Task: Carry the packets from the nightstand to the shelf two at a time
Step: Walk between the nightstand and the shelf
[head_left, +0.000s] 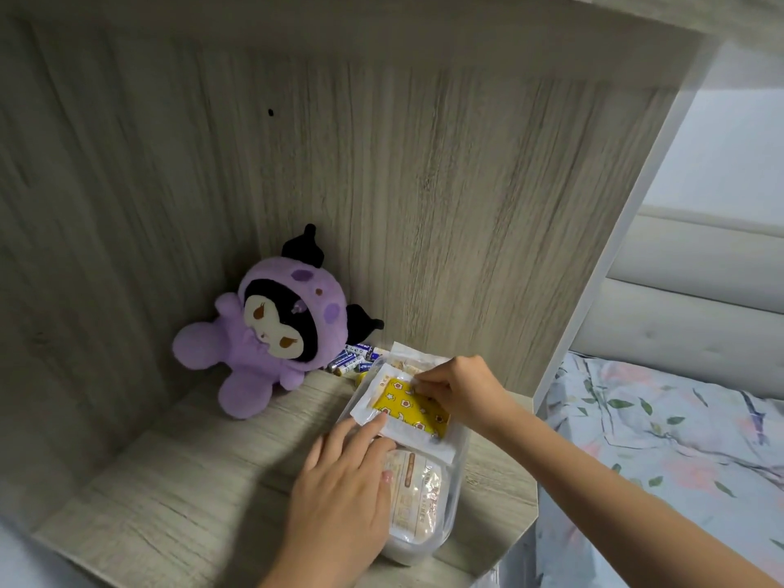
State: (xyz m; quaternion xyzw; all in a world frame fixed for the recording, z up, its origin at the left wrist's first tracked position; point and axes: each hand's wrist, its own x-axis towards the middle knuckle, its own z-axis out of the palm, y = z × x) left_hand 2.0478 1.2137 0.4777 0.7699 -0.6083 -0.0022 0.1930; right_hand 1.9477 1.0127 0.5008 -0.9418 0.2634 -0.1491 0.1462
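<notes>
A white-rimmed packet with a yellow star print (408, 407) lies on top of a stack in a clear plastic tray (457, 490) on the wooden surface (191, 481). Below it in the tray is a beige printed packet (418, 502); another packet's edge (407, 352) shows behind. My right hand (464, 390) pinches the yellow packet's upper right edge. My left hand (343, 481) lies flat with fingers stretched, the index fingertip on the yellow packet's lower left rim and the thumb on the beige packet.
A purple plush toy (263, 333) leans in the back corner, with several blue batteries (352, 360) beside it, just behind the tray. Wooden walls close in the left and back. A bed with floral sheets (679, 439) lies to the right.
</notes>
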